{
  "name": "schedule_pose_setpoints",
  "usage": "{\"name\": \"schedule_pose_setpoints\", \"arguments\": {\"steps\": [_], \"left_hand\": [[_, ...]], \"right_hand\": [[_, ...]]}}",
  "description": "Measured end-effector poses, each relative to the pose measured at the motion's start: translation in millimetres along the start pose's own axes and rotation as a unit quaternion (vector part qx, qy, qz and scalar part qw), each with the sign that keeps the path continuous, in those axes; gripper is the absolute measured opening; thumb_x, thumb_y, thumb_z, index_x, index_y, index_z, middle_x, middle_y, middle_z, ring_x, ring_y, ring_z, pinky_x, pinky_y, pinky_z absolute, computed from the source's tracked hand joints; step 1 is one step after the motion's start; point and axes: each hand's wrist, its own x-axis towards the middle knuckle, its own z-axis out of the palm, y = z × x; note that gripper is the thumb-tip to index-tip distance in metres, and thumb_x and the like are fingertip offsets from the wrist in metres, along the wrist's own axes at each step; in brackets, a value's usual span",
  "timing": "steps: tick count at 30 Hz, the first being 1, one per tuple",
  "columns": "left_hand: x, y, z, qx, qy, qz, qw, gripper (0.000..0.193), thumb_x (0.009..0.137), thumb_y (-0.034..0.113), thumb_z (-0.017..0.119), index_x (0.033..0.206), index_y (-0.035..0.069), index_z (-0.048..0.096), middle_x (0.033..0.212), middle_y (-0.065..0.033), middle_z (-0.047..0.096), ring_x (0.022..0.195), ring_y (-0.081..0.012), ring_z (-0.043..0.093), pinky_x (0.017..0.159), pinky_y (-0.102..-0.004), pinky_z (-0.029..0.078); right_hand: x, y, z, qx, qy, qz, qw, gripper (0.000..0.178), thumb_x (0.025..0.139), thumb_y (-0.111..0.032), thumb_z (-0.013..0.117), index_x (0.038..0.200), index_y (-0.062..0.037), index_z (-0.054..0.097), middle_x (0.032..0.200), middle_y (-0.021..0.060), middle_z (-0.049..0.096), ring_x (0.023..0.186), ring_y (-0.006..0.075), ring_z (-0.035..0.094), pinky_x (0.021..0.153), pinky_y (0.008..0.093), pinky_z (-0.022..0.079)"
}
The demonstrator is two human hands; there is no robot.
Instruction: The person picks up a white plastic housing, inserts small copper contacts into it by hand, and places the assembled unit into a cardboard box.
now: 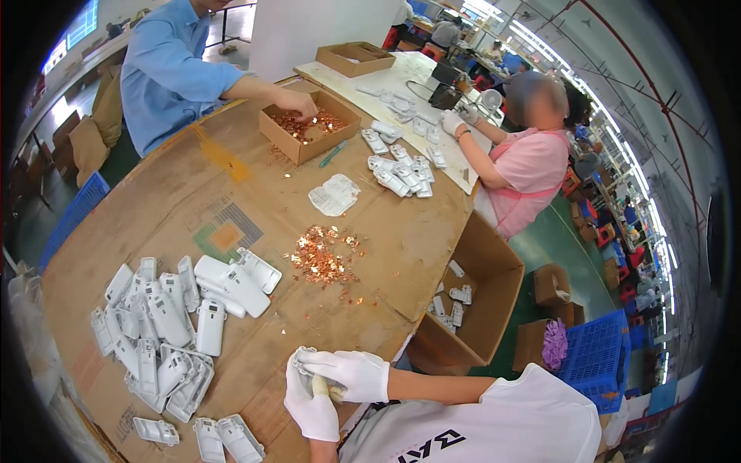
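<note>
Both my hands wear white gloves and meet at the table's near edge. My left hand (310, 401) is closed round a white plastic housing (306, 356), of which only the top end shows. From the right, my right hand (353, 376) has its fingers closed against the same housing. Further off lies a loose heap of small copper-coloured metal pieces (320, 255). To the left is a large pile of white plastic housings (166, 312), some with their hollow side up. Several more housings (231, 440) lie nearer the front edge.
A cardboard box (289, 145) holds more copper pieces, with a person's hand (297, 104) in it. A person in pink (517, 170) works at the far right beside white housings (401, 171). An open carton (490, 309) stands off the table's right edge. Paper (334, 194) and a green pen (333, 153) lie beyond.
</note>
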Motion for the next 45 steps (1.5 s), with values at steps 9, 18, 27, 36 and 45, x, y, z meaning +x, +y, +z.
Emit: {"name": "schedule_pose_setpoints", "arguments": {"steps": [9,18,27,36,45], "left_hand": [[10.4,-15.4,-5.2,-0.02,0.018,0.014,1.0,0.04,0.093,0.0,0.05,0.132,-0.01,0.049,0.122,-0.016,0.061,0.113,-0.0224,0.058,0.098,-0.0328,0.046],[17.7,-10.9,-6.5,-0.024,0.036,-0.01,0.999,0.038,0.093,-0.005,0.043,0.13,-0.009,0.05,0.122,-0.0169,0.062,0.111,-0.0227,0.06,0.096,-0.0322,0.047],[12.6,-16.2,-15.3,-0.072,-0.005,0.001,0.997,0.042,0.091,-0.005,0.046,0.133,-0.008,0.049,0.126,-0.017,0.059,0.116,-0.0243,0.058,0.1,-0.0334,0.045],[-53.3,22.5,-88.0,0.545,0.202,0.223,0.783,0.05,0.078,-0.008,0.059,0.127,-0.001,0.055,0.129,-0.0206,0.055,0.119,-0.0386,0.053,0.102,-0.0469,0.041],[-55.0,-13.0,-123.4,0.687,0.246,0.101,0.677,0.065,0.079,0.015,0.066,0.139,0.002,0.043,0.147,-0.0207,0.039,0.134,-0.0448,0.034,0.11,-0.0602,0.025]], "right_hand": [[3.6,16.3,31.8,-0.07,0.122,-0.054,0.989,0.056,0.073,-0.018,0.075,0.124,-0.0085,0.055,0.132,0.0103,0.056,0.087,0.0282,0.064,0.072,0.0385,0.056],[17.2,9.5,39.3,-0.107,0.058,0.022,0.992,0.047,0.078,-0.023,0.069,0.12,-0.0079,0.054,0.12,0.0114,0.058,0.079,0.029,0.062,0.067,0.0413,0.056],[9.4,5.1,32.2,-0.124,0.099,-0.047,0.986,0.054,0.077,-0.023,0.069,0.123,-0.0017,0.051,0.13,0.0153,0.051,0.083,0.0319,0.06,0.074,0.0432,0.054],[68.1,136.8,-152.0,-0.306,0.352,0.027,0.884,0.039,0.078,-0.012,0.058,0.116,-0.0057,0.06,0.114,0.0195,0.061,0.105,0.0383,0.058,0.093,0.0447,0.048],[89.3,150.5,-211.5,-0.351,0.24,0.108,0.899,0.023,0.082,-0.021,0.065,0.103,-0.0111,0.065,0.113,0.0112,0.062,0.11,0.0315,0.057,0.096,0.0421,0.045]]}}
